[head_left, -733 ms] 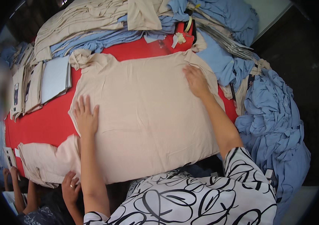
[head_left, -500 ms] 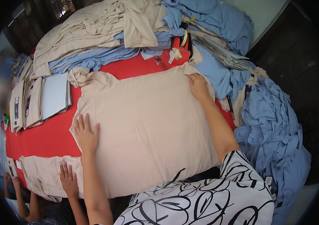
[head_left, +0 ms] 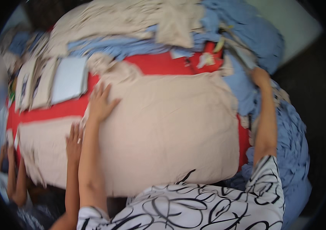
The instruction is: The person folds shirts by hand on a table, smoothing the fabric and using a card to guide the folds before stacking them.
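A beige garment lies spread over the red tabletop in front of me, its upper left part bunched up. My left hand rests flat on its left side, fingers spread. Out at the right, my right hand has its fingers curled on the near end of a stack of thin grey sheets; motion blur hides the exact grip. The sheets lie on blue cloth beside the garment.
Beige garments are heaped along the back, with blue ones beneath. A blue pile hangs at the right. Folded beige garments and pale sheets lie left. A co-worker's hand touches another beige garment.
My right hand has left the beige garment's upper right corner and moved right to the grey sheets. My left hand stays spread on the garment, now farther up. The view has shifted.
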`<state>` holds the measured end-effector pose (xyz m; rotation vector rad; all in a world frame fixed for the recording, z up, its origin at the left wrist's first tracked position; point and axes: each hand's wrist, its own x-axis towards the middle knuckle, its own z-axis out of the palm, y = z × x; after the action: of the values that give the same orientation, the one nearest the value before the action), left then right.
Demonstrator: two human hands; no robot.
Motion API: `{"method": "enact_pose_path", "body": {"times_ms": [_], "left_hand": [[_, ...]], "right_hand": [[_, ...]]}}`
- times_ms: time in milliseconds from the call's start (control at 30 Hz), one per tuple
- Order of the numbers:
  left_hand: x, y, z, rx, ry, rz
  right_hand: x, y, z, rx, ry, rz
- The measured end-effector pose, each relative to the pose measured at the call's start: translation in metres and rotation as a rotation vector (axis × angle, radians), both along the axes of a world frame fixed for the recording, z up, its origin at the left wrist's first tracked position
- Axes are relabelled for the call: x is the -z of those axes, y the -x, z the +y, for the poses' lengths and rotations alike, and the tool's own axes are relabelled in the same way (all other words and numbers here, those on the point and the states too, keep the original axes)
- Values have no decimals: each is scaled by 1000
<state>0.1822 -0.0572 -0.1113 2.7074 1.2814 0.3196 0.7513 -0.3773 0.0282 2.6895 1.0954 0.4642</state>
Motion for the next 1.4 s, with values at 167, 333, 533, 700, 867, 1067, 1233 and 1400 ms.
{"method": "enact_pose_path", "body": {"times_ms": [167,333,533,700,867,1067,1233,1400], "left_hand": [[-109,43,-36,-126,197,-682],[-273,46,-200,624,-9,-882],[-260,43,-271,1004,178,-793],[-263,52,-285,1019,207,-877],[-249,76,-309,890,136,-907],[-152,105,-246,87,262,-568],[-33,145,-149,-230,103,-636],[-12,120,-92,-163,139,-333]], "right_hand": [[-71,136,-35,-284,-358,252],[-76,253,-18,-559,-893,842],[58,351,104,-854,-442,1309],[133,412,119,-883,-385,902],[146,435,116,-984,-445,612],[135,422,122,-1002,-522,665],[139,425,145,-1079,-403,628],[135,417,147,-1047,-346,604]]}}
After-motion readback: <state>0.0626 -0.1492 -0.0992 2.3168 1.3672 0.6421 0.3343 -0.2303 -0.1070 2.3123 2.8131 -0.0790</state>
